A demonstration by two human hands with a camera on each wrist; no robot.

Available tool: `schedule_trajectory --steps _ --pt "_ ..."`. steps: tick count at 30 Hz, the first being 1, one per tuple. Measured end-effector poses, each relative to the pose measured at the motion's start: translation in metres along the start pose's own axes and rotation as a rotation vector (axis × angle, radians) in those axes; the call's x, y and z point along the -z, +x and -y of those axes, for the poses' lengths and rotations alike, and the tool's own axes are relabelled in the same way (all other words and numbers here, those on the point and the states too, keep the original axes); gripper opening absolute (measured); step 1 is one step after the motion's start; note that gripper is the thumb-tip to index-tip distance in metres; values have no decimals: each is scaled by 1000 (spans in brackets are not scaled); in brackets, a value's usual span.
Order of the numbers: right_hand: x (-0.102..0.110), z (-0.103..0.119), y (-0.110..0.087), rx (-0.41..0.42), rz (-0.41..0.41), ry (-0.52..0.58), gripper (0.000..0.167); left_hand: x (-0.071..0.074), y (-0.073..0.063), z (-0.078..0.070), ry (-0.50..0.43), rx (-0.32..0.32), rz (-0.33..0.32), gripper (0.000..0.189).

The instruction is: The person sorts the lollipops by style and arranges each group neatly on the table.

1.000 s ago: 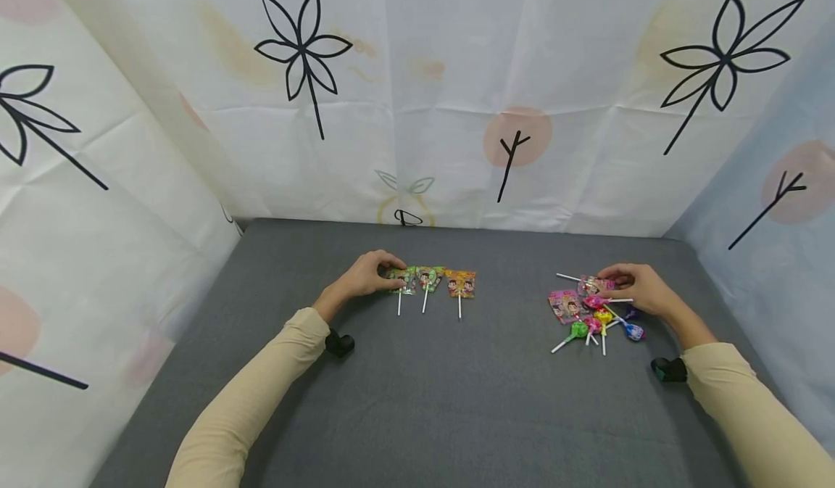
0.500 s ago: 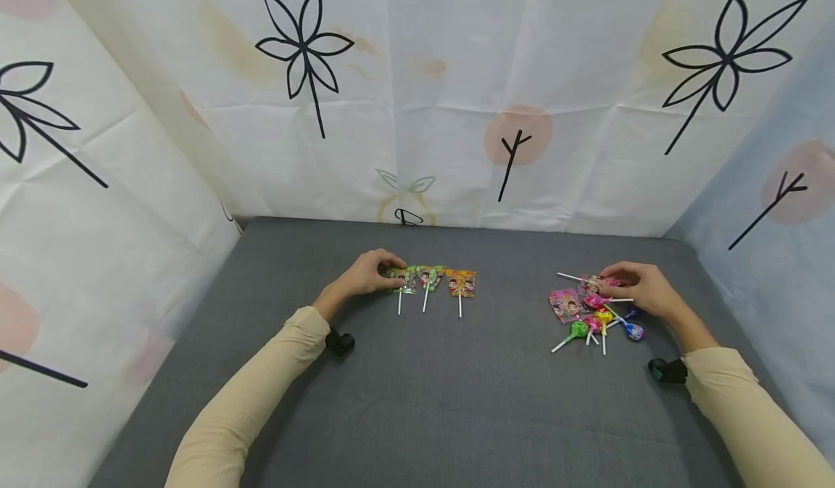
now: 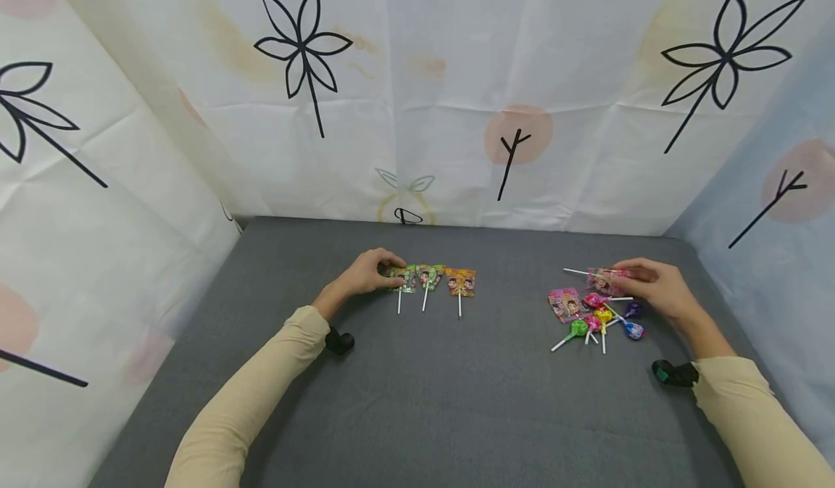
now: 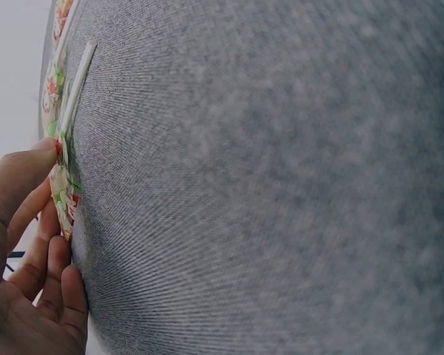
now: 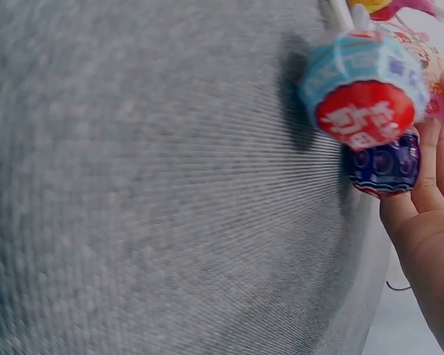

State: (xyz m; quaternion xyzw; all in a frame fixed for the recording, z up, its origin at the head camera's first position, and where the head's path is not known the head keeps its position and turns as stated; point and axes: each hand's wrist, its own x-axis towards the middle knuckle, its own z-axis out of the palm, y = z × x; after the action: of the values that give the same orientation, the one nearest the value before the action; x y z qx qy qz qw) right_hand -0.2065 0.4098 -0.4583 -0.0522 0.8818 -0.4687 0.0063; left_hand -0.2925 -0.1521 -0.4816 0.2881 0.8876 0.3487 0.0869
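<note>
Grey bench (image 3: pixel 417 401), patterned cloth backdrop (image 3: pixel 443 38); left hand (image 3: pixel 362 274), centre of frame, pinching green-wrapped lollipop (image 3: pixel 408 280); right hand (image 3: pixel 664 292), right of centre, pinching pink-wrapped lollipop (image 3: pixel 601 280) at upper edge of lollipop pile (image 3: pixel 603 316); handling advice: light pinch, straight lift clear of pile

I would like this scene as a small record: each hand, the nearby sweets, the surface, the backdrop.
Left hand: pinches the leftmost green lollipop
Beside it: another green lollipop, then an orange lollipop
Right hand: pinches a pink flat lollipop, stick pointing left
Near right hand: another pink flat lollipop, green round lollipop, blue round lollipop, others
Surface: grey cloth
Backdrop: white printed fabric
</note>
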Motion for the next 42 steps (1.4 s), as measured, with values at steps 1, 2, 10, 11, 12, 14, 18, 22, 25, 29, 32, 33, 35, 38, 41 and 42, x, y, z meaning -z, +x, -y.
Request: schedule_trajectory --steps 1,2,10,11,12,14,18,22,25,29,32,33,35,38,41,42 --pt "1 0 0 -1 -14 18 38 0 0 0 0 1 0 33" --pt "2 0 0 -5 -26 35 38 0 0 0 -1 3 0 33" --pt "11 6 -6 -67 -102 156 36 0 0 1 1 -1 -2 33" --pt "11 7 -7 -69 -113 164 35 -1 1 2 -1 -2 -1 33" --pt "12 8 -8 -73 -127 171 32 -1 1 2 -2 -1 -1 33" --pt "14 10 -10 -82 -155 185 27 -1 1 3 -4 1 -1 33" --pt "15 12 -13 -60 -212 230 22 -1 0 2 -5 6 -3 34" --pt "15 15 -16 -13 -249 299 22 0 0 1 -4 -1 -4 33" --pt "15 19 -18 14 -265 325 22 0 -1 0 -4 -3 -3 33" --pt "13 25 -19 45 -266 366 22 0 -1 -1 -4 -2 -2 33" --pt "10 31 -20 82 -266 416 23 0 -2 -1 -8 -6 -2 33" --pt "10 33 -20 95 -268 424 24 0 -2 -1 -10 -9 -2 33" --pt "9 38 -21 120 -272 436 25 0 -2 0 -12 -12 -3 33" --pt "7 45 -21 144 -270 441 27 0 -1 1 -14 -15 -5 33" --pt "6 51 -21 162 -265 441 28 0 0 2 -16 -12 -5 33" --pt "6 53 -21 169 -261 451 28 0 0 2 -15 -11 -5 33"
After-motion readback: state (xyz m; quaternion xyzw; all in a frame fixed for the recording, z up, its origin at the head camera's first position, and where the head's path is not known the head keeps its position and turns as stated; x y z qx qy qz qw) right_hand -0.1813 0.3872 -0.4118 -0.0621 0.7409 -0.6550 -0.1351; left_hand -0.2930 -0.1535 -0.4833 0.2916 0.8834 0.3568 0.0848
